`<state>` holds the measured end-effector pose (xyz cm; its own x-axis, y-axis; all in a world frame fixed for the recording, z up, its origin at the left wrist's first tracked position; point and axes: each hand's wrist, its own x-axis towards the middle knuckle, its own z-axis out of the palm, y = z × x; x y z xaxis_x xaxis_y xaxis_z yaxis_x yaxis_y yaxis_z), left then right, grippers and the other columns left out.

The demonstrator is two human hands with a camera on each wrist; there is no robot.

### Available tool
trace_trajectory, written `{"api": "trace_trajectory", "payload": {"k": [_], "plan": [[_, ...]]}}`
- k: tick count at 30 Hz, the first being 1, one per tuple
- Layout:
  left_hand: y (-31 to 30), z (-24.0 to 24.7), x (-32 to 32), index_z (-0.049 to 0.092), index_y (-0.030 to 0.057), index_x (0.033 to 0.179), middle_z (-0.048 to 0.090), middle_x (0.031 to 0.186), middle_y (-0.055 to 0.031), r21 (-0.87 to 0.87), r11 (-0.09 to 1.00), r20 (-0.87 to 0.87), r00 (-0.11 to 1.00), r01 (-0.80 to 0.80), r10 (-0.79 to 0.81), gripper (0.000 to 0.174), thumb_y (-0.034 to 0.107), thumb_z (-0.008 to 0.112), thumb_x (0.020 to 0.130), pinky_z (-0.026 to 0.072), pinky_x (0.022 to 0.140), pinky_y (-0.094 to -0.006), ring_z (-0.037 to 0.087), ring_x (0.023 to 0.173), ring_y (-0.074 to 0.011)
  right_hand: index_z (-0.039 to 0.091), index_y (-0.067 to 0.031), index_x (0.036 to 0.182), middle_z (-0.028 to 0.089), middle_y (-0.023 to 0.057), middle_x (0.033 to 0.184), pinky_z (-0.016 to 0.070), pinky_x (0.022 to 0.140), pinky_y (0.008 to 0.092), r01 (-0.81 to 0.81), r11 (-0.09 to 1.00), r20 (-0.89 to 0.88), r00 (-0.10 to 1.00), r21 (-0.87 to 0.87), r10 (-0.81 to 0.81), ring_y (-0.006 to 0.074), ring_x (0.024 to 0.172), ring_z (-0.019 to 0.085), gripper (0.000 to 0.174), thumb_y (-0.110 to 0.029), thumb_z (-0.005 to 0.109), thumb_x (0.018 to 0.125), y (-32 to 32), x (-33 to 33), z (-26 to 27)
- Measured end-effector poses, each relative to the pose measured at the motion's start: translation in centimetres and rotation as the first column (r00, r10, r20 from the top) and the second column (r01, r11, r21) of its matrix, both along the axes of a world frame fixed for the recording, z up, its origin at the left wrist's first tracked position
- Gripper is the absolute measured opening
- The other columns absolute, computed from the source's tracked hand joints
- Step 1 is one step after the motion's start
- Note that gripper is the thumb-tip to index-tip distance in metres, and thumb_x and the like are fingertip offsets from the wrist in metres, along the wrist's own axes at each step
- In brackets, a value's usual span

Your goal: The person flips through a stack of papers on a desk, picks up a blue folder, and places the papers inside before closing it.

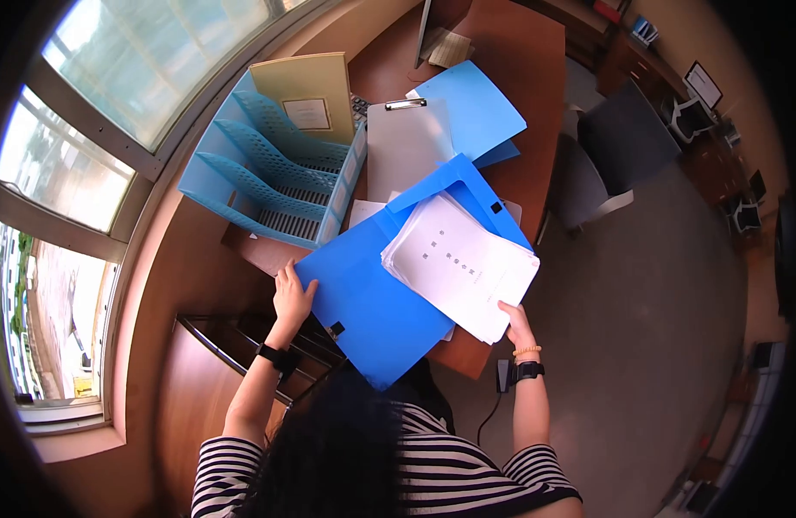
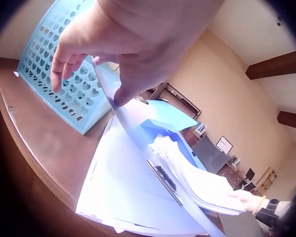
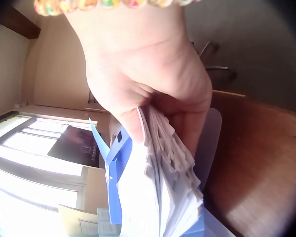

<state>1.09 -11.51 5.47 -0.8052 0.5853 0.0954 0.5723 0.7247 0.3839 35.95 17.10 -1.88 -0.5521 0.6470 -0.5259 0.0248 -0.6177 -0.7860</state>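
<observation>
Bright daylight from the windows [image 1: 113, 69], overexposed there. Head view: fisheye bend, black corners. Left wrist: I'm getting blown-out paper [image 2: 133, 182]. Right wrist: soft, hazy glare.

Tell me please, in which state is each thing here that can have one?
Blue file box: open
Lid: folded out
Paper stack: edges uneven, gripped at one end
Clipboard: lying clip side up
Blue rack: upright
Tan folder: standing in the rack
Left hand: pinching the lid's edge
Right hand: gripping the paper stack

Box file [image 1: 372, 302]: smooth blue plastic; stack [image 1: 463, 263]: matt white paper; desk [image 3: 256, 163]: glossy wood; clipboard clip [image 1: 406, 104]: shiny metal.
</observation>
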Motion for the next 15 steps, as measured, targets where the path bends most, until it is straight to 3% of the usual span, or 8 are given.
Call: {"api": "trace_trajectory", "payload": {"k": [2,3,4,6,7,10,12,15], "plan": [[-0.6,-1.2,-0.9,0.038,0.0031,0.110,0.047,0.098,-0.0160,-0.074,0.997,0.050,0.998,-0.027,0.031,0.053,0.026,0.062,0.069,0.0439,0.072,-0.0384,0.046,0.096,-0.0306,0.043,0.0110,0.109,0.051,0.0166,0.107,0.0386,0.084,0.0318,0.011,1.000,0.014,1.000,0.016,-0.011,0.0238,0.098,0.050,0.038,-0.006,0.051,0.076,0.3,0.0,0.1],[-0.8,-1.1,-1.1,0.046,0.0037,0.095,0.054,0.086,-0.0140,-0.061,0.998,-0.007,1.000,-0.006,0.005,0.039,0.026,0.063,0.068,0.0445,0.068,-0.0381,0.051,0.087,-0.0297,0.044,0.0113,0.108,0.052,0.0167,0.105,0.0397,0.083,0.0317,0.003,1.000,0.023,1.000,0.025,-0.003,0.0238,0.096,0.051,0.037,-0.006,0.051,0.076,0.7,0.0,0.1],[-1.1,-1.3,-1.2,0.046,0.0037,0.095,0.054,0.086,-0.0140,-0.062,0.998,-0.005,1.000,0.001,-0.002,0.039,0.026,0.063,0.068,0.0445,0.068,-0.0381,0.051,0.087,-0.0297,0.045,0.0115,0.106,0.053,0.0169,0.104,0.0407,0.081,0.0316,-0.007,0.999,0.034,0.999,0.033,0.006,0.0237,0.094,0.052,0.036,-0.006,0.051,0.075,1.1,0.0,0.2],[-1.8,-1.9,-0.9,0.051,0.0053,0.089,0.057,0.077,-0.0132,-0.295,0.955,0.129,0.992,0.038,0.000,0.033,0.027,0.063,0.068,0.0453,0.064,-0.0390,0.055,0.077,-0.0301,0.045,0.0111,0.106,0.054,0.0167,0.102,0.0415,0.080,0.0312,-0.003,0.998,0.055,0.998,0.056,0.000,0.0235,0.093,0.053,0.035,-0.005,0.051,0.075,2.1,-0.2,0.2],[-2.3,-1.9,-0.4,0.055,0.0068,0.085,0.059,0.074,-0.0131,-0.332,0.938,0.166,0.985,0.103,-0.050,0.029,0.028,0.064,0.067,0.0461,0.061,-0.0401,0.058,0.070,-0.0307,0.046,0.0106,0.105,0.054,0.0165,0.101,0.0423,0.079,0.0309,-0.007,0.997,0.073,0.997,0.081,0.001,0.0232,0.091,0.054,0.034,-0.005,0.050,0.075,2.8,-0.4,0.2],[-3.6,-3.6,1.5,0.059,0.0076,0.084,0.061,0.079,-0.0136,-0.500,0.822,0.299,0.945,0.271,-0.130,0.034,0.037,0.062,0.068,0.0477,0.063,-0.0389,0.059,0.074,-0.0290,0.048,0.0114,0.102,0.056,0.0174,0.097,0.0433,0.075,0.0294,-0.085,0.969,0.159,0.986,0.233,0.049,0.0227,0.087,0.056,0.032,-0.004,0.052,0.074,4.8,-1.0,0.6],[-3.4,-4.1,2.9,0.060,0.0071,0.083,0.061,0.081,-0.0132,-0.609,0.714,0.400,0.911,0.345,-0.099,0.037,0.041,0.059,0.070,0.0478,0.065,-0.0383,0.059,0.076,-0.0281,0.049,0.0110,0.100,0.057,0.0164,0.095,0.0432,0.075,0.0287,-0.091,0.958,0.172,0.984,0.272,0.044,0.0216,0.084,0.056,0.030,-0.004,0.052,0.074,5.1,-1.5,1.3],[-2.6,-3.6,4.1,0.061,0.0087,0.088,0.062,0.084,-0.0108,-0.676,0.591,0.457,0.879,0.440,-0.132,0.038,0.042,0.058,0.071,0.0479,0.065,-0.0362,0.060,0.078,-0.0257,0.050,0.0108,0.099,0.057,0.0151,0.094,0.0432,0.074,0.0286,-0.113,0.931,0.164,0.985,0.348,0.058,0.0203,0.083,0.056,0.029,-0.003,0.051,0.074,4.1,-1.8,3.0]]}}
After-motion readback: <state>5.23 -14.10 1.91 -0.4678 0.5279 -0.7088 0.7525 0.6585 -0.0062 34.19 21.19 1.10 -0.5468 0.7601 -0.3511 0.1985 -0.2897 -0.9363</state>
